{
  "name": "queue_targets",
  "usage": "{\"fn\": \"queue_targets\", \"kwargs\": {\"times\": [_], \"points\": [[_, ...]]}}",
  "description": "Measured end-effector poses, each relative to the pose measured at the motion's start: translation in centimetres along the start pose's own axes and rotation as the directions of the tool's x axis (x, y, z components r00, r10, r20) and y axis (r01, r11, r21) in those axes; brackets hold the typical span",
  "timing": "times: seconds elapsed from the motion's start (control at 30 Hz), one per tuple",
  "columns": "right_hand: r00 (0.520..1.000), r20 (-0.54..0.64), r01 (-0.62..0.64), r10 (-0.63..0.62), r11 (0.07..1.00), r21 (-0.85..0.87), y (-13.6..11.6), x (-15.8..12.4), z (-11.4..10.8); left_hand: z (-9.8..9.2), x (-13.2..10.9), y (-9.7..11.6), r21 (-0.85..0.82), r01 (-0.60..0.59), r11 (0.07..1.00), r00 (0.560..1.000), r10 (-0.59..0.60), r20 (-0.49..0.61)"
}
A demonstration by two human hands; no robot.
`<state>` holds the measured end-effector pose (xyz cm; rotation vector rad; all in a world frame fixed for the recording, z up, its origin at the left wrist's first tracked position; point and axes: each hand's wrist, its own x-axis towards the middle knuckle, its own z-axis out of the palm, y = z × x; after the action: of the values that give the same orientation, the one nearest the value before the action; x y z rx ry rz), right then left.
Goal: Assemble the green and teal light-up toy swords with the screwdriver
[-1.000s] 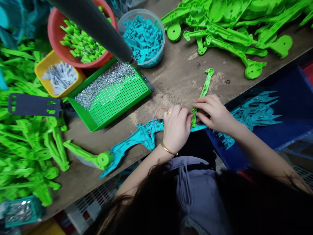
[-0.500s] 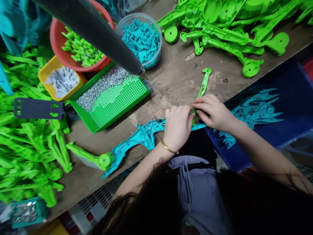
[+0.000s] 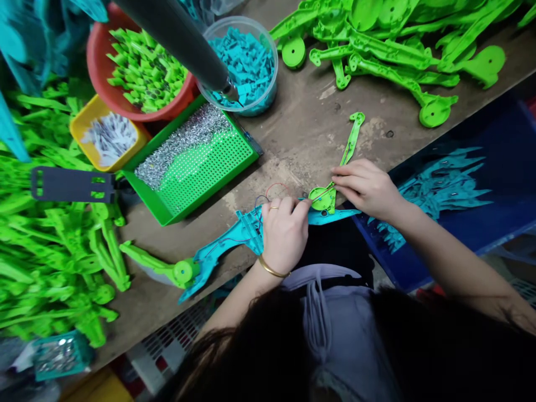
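A long teal plastic frame [image 3: 226, 245] with thin red and blue wires [image 3: 268, 195] lies along the near edge of the worn table [image 3: 301, 128]. My left hand [image 3: 285, 231] is curled over its middle, fingers pinched at the wires. My right hand [image 3: 366, 187] presses down on a slim green arm piece [image 3: 349, 142], whose round disc end [image 3: 320, 199] sits on the teal frame between my two hands. A green arm with a round hub [image 3: 184, 272] is joined to the frame's left end.
A green perforated tray of small screws [image 3: 192, 159], a red bowl of green parts [image 3: 142, 67], a yellow tub [image 3: 106, 137] and a clear tub of teal parts [image 3: 247, 61] stand behind. Green arms are piled left [image 3: 50, 262] and far right [image 3: 385, 50]. A hanging grey tool [image 3: 180, 39] points down. A blue bin of teal pieces [image 3: 444, 190] sits right.
My left hand has slid left along the teal frame, uncovering the green piece's round disc end. My right hand has stayed on the green arm. The hanging tool has swung slightly.
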<state>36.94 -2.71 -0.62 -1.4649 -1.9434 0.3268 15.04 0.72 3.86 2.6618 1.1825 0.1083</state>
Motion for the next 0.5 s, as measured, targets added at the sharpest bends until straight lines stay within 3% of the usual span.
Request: {"fn": "queue_targets", "kwargs": {"times": [0.27,0.5], "points": [[1.000,0.017,0.008,-0.008,1.000,0.008,0.0,-0.4,0.0,0.1,0.0,0.0,0.008,-0.025,1.000,1.000,0.025,0.018],[0.995,0.089,-0.033,0.041,0.995,-0.090,-0.7,0.5,0.0,-0.9,-1.2,-1.5,0.053,-0.021,0.998,0.999,0.023,-0.045]]}}
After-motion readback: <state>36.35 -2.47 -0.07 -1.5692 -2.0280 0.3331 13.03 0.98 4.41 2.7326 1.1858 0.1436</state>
